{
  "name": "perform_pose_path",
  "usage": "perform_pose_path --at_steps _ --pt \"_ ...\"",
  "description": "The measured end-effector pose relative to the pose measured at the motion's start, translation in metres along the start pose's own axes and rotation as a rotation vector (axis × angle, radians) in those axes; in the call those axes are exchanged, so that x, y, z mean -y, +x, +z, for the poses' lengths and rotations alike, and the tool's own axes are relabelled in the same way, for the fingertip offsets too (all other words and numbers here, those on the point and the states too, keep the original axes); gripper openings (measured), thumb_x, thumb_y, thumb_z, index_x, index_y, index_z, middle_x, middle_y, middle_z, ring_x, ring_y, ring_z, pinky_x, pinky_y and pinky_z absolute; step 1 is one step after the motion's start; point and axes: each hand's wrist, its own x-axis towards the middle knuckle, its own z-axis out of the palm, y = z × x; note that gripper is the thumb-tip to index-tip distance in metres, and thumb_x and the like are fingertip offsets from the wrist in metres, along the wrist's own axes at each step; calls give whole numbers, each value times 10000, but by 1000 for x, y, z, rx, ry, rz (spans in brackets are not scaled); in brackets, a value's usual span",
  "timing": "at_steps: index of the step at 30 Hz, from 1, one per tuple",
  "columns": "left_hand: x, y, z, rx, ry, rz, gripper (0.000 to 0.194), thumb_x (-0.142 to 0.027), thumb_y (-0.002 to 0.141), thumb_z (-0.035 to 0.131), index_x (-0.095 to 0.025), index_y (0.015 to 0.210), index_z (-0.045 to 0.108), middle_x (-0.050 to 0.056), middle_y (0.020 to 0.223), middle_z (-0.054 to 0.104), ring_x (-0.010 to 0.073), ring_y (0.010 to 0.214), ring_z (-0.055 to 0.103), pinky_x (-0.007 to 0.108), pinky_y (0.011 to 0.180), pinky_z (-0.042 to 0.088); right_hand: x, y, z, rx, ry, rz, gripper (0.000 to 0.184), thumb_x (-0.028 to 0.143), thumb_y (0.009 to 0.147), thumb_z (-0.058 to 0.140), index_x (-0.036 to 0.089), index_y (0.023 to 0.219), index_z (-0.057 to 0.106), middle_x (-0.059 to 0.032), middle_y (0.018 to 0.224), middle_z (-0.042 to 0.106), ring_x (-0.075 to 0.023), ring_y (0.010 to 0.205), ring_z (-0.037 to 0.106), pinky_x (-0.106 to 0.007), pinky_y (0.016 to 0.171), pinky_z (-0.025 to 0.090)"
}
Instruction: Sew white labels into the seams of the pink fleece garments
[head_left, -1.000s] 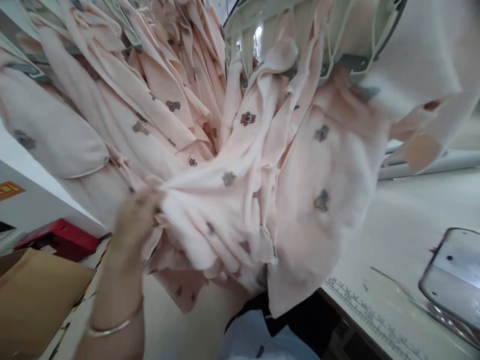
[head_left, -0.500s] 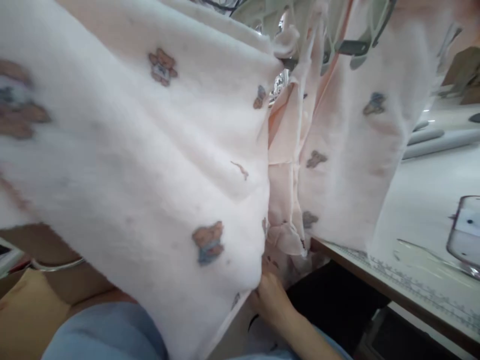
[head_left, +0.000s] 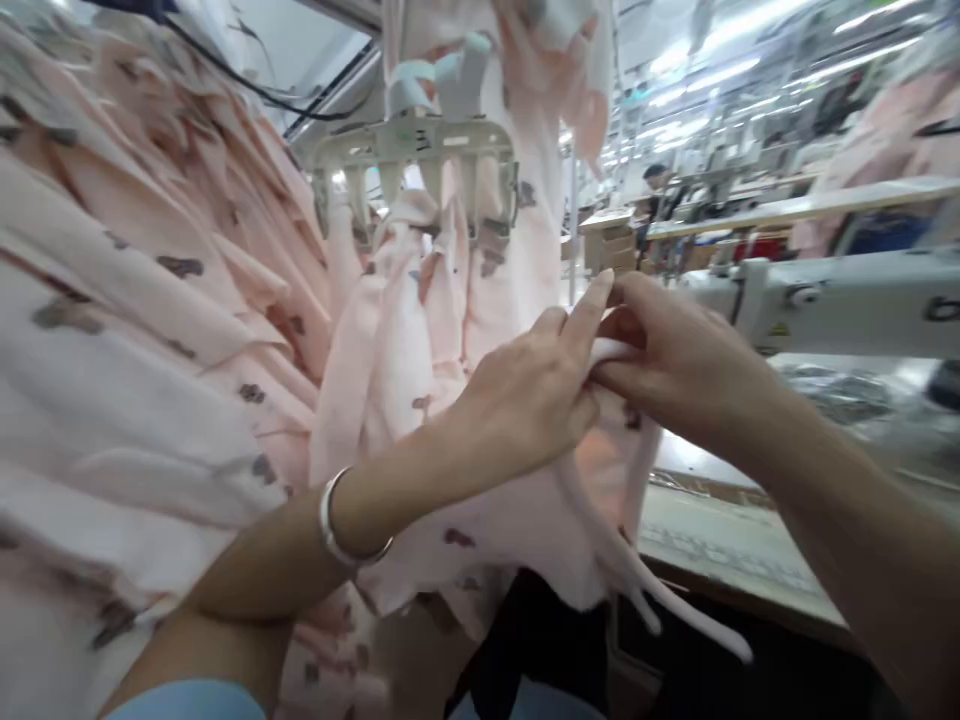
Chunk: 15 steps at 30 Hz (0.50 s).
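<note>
My left hand (head_left: pixel 529 395), with a silver bangle on the wrist, and my right hand (head_left: pixel 664 345) meet in front of me. Both are closed on the edge of a pale pink fabric piece (head_left: pixel 510 530) with small brown bear prints. A folded bit of it shows between the fingers of my right hand. The piece hangs below my hands, and narrow strips dangle from it at the lower right. Behind my left hand, more pink garment pieces (head_left: pixel 390 330) hang from a grey-green clamp hanger (head_left: pixel 420 145).
Many pink printed pieces (head_left: pixel 172 330) hang in a thick row on the left. On the right are a white sewing machine (head_left: pixel 862 305) and a table edge with a ruler strip (head_left: pixel 735 545). A person (head_left: pixel 654 190) is far back.
The view has lifted from a close printed panel to the hanger and the room. My right hand has come up from below the panel, and both hands now meet at the fabric edge.
</note>
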Motion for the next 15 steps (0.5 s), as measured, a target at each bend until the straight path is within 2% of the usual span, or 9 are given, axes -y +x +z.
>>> perform_pose_path --at_steps 3,4,5,7,9,11,12,13,15 --pt "11 41 22 63 134 9 411 -133 748 456 -122 1142 573 98 933 647 219 855 601 326 734 460 -13 -52 11 -257 -195 8 251 228 807 515 180 1053 509 -89 965 564 -228 916 534 -358 757 443" --pt "16 50 23 82 162 13 329 -140 741 453 -131 1015 634 77 838 651 209 792 599 316 697 448 -15 -75 19 -280 -188 28 183 230 850 484 190 1024 523 -81 929 554 -221 917 532 -359 776 447" --pt "21 55 21 88 182 17 267 -151 737 452 -140 904 660 60 766 643 198 741 590 305 664 433 -15 -98 30 -209 -155 36 148 240 872 470 197 997 535 -84 935 544 -219 920 532 -355 764 461" --pt "28 55 16 45 182 21 216 -174 742 449 -154 788 660 36 695 626 174 672 564 285 615 406 -14 -140 57 -173 -166 106 224 259 866 496 185 1071 545 -131 1119 489 -272 1076 477 -430 854 449" --pt "32 44 9 -38 109 -15 199 -179 749 454 -170 790 649 12 694 625 153 643 551 264 585 398 -13 -170 85 -215 -179 173 277 209 877 462 187 1147 520 -143 1301 398 -302 1218 384 -485 946 404" --pt "36 27 4 -137 -50 -98 188 -165 758 456 -189 824 630 -14 710 627 129 609 547 241 540 401 -11 -187 104 -186 -141 189 328 174 878 435 205 1199 494 -122 1400 318 -291 1279 336 -448 961 418" --pt "37 20 2 -206 -134 -144 189 -154 763 455 -200 842 621 -24 716 624 120 593 545 231 511 400 -9 -191 108 -145 -95 183 331 169 877 432 215 1198 496 -110 1408 317 -275 1274 355 -407 945 442" --pt "37 13 0 -289 -198 -191 200 -141 771 454 -212 868 614 -29 732 623 115 591 546 227 490 401 -6 -192 110 -99 -41 173 319 170 875 438 228 1180 509 -97 1386 356 -254 1243 401 -365 921 466" --pt "35 8 -6 -554 -235 -233 230 -99 774 461 -218 902 610 -22 790 627 124 644 573 238 501 429 3 -186 102 -46 64 167 254 172 873 449 244 1094 554 -72 1245 500 -203 1095 528 -295 852 502"
